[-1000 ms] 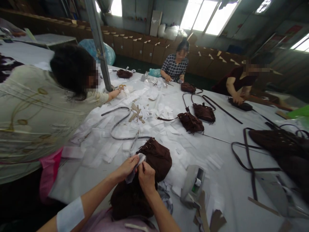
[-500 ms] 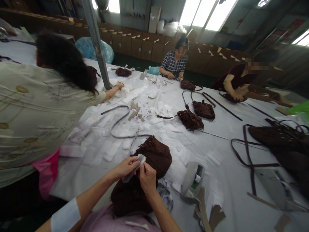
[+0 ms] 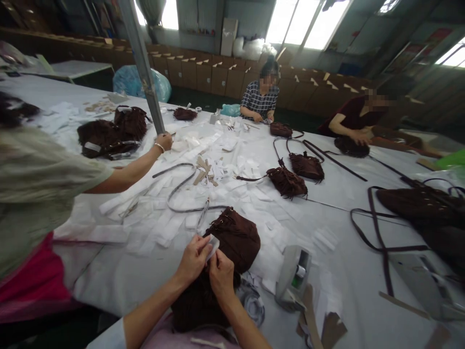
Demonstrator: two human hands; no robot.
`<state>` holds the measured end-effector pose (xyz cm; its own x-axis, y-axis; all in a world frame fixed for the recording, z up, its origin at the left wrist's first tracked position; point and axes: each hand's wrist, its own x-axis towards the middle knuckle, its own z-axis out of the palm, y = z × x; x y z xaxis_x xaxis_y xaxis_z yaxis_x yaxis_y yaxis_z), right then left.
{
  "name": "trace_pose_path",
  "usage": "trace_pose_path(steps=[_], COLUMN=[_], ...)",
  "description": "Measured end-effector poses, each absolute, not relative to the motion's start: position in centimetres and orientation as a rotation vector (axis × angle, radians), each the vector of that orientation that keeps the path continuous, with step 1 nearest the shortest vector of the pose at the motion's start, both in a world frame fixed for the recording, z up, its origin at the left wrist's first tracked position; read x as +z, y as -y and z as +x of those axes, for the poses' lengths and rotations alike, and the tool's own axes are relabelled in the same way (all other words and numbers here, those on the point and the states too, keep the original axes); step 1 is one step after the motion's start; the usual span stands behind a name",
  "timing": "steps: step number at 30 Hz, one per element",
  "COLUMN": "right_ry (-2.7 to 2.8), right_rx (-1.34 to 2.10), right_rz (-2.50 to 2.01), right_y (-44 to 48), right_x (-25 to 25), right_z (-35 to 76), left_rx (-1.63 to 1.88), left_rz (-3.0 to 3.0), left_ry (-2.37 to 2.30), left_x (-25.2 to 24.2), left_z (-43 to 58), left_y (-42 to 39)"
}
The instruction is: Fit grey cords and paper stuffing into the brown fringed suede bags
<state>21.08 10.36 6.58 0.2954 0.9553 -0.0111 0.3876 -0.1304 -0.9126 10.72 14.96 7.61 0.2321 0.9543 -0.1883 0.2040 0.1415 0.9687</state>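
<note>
My left hand (image 3: 195, 255) pinches a small whitish translucent piece (image 3: 213, 246) between its fingers. Close beside it on the right, my right hand (image 3: 221, 274) is closed, its fingertips at the piece's lower edge; what it grips is too small to make out. Both hands are above a dark brown bag (image 3: 198, 303) lying at my lap. Just beyond them a second brown bag (image 3: 238, 240) rests on the table, its wrapped strap (image 3: 178, 194) curling away to the left.
A grey tape dispenser (image 3: 293, 276) stands right of my hands, near tape rolls (image 3: 253, 305) and cardboard strips (image 3: 310, 315). White paper pieces litter the table (image 3: 348, 194). A person (image 3: 36, 184) leans in at left beside a metal post (image 3: 145, 72); two people work across.
The person at left has moved back leftward, uncovering brown bags, with a hand now by the post. My left hand has turned slightly, and less of the whitish piece shows.
</note>
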Motion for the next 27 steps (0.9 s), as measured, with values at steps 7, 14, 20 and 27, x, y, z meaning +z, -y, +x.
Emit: trace_pose_path(steps=[7, 14, 20, 27], right_ry=[1.169, 1.062, 0.932, 0.754], right_rx=[0.766, 0.79, 0.867, 0.957], right_rz=[-1.704, -1.708, -1.633, -1.506], right_y=[-10.2, -10.3, -10.9, -11.2], right_x=[5.1, 4.8, 5.2, 6.0], right_z=[20.7, 21.0, 21.3, 21.3], left_rx=[0.847, 0.701, 0.595, 0.644], left_rz=[1.673, 1.681, 1.641, 1.676], left_ry=[-1.186, -1.171, -1.142, -1.002], left_x=[8.0, 7.4, 7.7, 7.9], left_z=[10.7, 10.5, 10.5, 10.2], left_y=[-14.7, -14.9, -15.8, -15.9])
